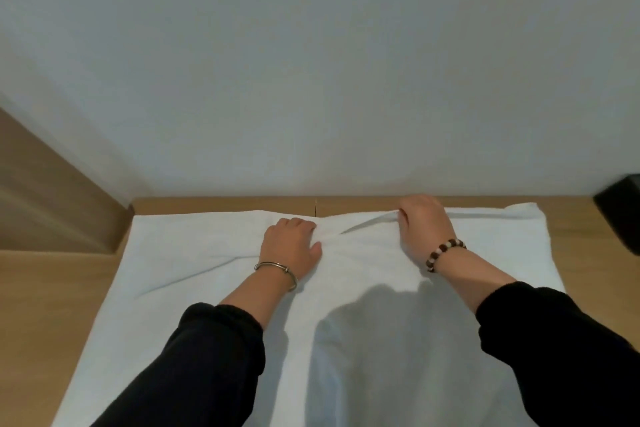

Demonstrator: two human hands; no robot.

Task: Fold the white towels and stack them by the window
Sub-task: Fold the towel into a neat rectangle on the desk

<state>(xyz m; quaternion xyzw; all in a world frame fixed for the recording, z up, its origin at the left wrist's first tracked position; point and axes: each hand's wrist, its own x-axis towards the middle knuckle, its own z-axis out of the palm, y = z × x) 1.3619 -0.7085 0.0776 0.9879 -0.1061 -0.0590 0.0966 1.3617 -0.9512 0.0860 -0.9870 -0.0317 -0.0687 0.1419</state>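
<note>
A white towel [363, 288] lies spread across the wooden table [52, 305], its far edge close to the white wall [311, 62]. The left hand [291, 243] rests near that edge, fingers curled into bunched cloth and thumb spread. The right hand [424, 222] pinches a raised fold of the far edge. A silver bangle [277, 270] circles the left wrist, a beaded bracelet [445, 251] the right. A dark object [620, 215] sits at the table's right.

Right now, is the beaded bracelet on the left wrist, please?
No, the beaded bracelet sits on the right wrist; the left wears a metal bangle.
</note>
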